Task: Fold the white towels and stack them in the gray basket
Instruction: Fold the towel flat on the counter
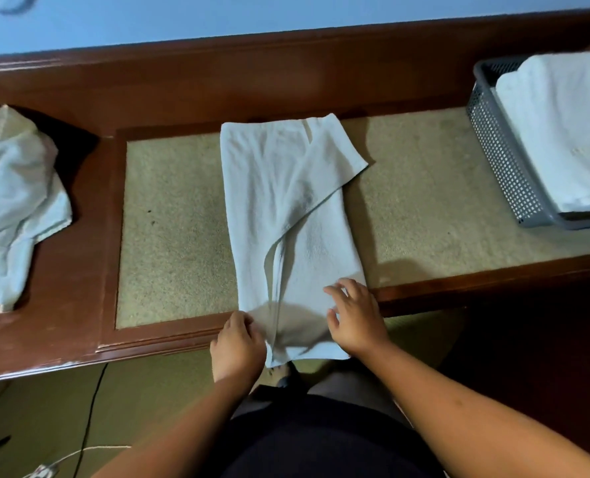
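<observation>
A white towel (pixel 286 208) lies lengthwise on the table, folded into a long strip, its near end hanging over the front edge. My left hand (pixel 236 343) grips the towel's near left corner, fingers curled on the cloth. On the near right part of the towel rests my right hand (pixel 354 317), its fingers spread flat. The gray basket (pixel 500 160) stands at the far right with folded white towels (pixel 562 132) stacked in it. A crumpled white towel (pixel 14 201) sits at the left end of the table.
The wooden table (pixel 80 270) has a beige inset panel (pixel 169 229) and a raised back ledge against a blue wall. A black cable (pixel 90 408) and a white cord run over the green floor at lower left.
</observation>
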Available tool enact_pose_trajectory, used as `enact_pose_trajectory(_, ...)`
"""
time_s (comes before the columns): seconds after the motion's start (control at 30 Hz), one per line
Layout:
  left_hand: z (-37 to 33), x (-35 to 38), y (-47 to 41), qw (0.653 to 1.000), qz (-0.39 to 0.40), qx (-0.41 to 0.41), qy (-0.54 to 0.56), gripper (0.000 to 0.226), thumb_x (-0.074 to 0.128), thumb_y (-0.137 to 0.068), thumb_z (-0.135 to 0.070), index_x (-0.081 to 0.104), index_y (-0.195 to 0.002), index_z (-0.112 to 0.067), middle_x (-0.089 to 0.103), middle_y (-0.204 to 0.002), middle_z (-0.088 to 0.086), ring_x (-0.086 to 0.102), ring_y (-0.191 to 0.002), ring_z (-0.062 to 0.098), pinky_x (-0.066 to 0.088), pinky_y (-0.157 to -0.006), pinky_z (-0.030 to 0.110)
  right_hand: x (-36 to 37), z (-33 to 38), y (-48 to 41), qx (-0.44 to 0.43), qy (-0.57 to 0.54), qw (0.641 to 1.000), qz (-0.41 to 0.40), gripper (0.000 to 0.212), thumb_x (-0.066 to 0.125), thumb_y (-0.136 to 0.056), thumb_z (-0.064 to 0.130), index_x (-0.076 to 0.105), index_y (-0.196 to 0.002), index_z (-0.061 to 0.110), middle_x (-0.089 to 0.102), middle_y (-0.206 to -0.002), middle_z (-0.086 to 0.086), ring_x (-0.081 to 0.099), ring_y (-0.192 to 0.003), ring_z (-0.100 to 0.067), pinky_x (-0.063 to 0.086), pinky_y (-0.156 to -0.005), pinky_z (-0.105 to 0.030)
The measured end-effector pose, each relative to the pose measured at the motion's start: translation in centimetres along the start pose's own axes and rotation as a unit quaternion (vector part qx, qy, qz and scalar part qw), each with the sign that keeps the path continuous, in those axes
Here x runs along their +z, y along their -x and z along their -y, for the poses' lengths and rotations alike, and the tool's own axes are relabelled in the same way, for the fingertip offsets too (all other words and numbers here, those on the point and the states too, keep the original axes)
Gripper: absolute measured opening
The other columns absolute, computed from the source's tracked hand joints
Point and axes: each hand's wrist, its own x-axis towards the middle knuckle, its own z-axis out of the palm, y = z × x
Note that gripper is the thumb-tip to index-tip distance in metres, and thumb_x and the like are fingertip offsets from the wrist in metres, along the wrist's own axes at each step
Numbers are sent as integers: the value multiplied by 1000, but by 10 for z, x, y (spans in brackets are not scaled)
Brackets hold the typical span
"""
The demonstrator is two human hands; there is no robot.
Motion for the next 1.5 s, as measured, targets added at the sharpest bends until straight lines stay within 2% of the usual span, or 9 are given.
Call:
enact_pose_trajectory(0.1,-17,3,-16,998,-18,65,-17,42,63,-92,-38,51,-127,-17,56,-122,5,55,-115,31,41,-93,45,-9,0,-20,-13,21,998,62,54,55,-82,31,58,-136,23,46,-148,-8,41,-138,-28,39,-110,-48)
enact_pose_trajectory(0.23,-52,14,-44,989,22,84,-121,91,62,-87,-58,23,-155,-14,38,-147,7,42,-133,31,37,-106,45,-17,-3,-40,-46,55,984,161,63,43,-94,39,30,-155,30,7,-167,-3,4,-154,-21,3,-122,-49)
enact_pose_trajectory(0.3,-66,19,-60,989,23,71,-125,87,60,-89,-53,18,-155,-15,38,-146,7,42,-133,31,36,-106,44,-19,-5,-48,-58,74,978,188,66,44,-98,40,17,-158,33,-7,-168,-1,-7,-154,-20,-4,-121,-49)
enact_pose_trajectory(0.6,-132,-5,-180,996,-28,40,-71,35,49,-89,-11,52,-124,-15,60,-121,7,55,-112,32,36,-96,44,-29,-20,-118,-93,116,961,234,74,35,-101,53,-15,-155,43,-39,-158,7,-31,-147,-16,-16,-116,-52)
enact_pose_trajectory(0.77,-184,-8,-256,993,-33,93,-65,28,45,-90,-12,49,-117,-18,63,-113,8,58,-103,33,36,-89,44,-31,-30,-177,-132,114,961,216,77,29,-94,68,-10,-156,44,-37,-157,15,-34,-145,-9,-11,-119,-56)
enact_pose_trajectory(0.93,-227,-32,-328,998,-26,39,41,35,47,-94,-16,48,-129,-18,66,-106,6,61,-93,32,42,-77,36,-26,-36,-260,-113,128,981,88,79,33,-93,69,9,-159,33,-8,-168,4,-5,-154,-18,11,-119,-59)
enact_pose_trajectory(1.03,-219,-39,-361,993,-72,14,94,16,46,-99,-23,56,-102,-11,62,-87,5,58,-86,31,34,-69,31,-29,-31,-319,-98,119,985,77,80,31,-96,68,0,-160,31,-15,-167,3,-15,-153,-18,2,-121,-57)
enact_pose_trajectory(1.2,-178,-39,-394,977,-147,-66,143,35,44,-104,-32,54,-79,-9,55,-72,7,55,-73,30,30,-63,32,-40,-15,-405,-132,90,986,40,76,31,-98,66,11,-160,26,-1,-168,-1,-5,-154,-21,6,-122,-56)
enact_pose_trajectory(1.5,-175,-50,-405,970,-75,-114,200,44,46,-99,-32,44,-59,-14,39,-55,1,40,-56,21,30,-54,32,-39,4,-422,-126,113,983,72,71,30,-99,63,9,-159,32,-11,-167,0,-12,-154,-21,-7,-120,-54)
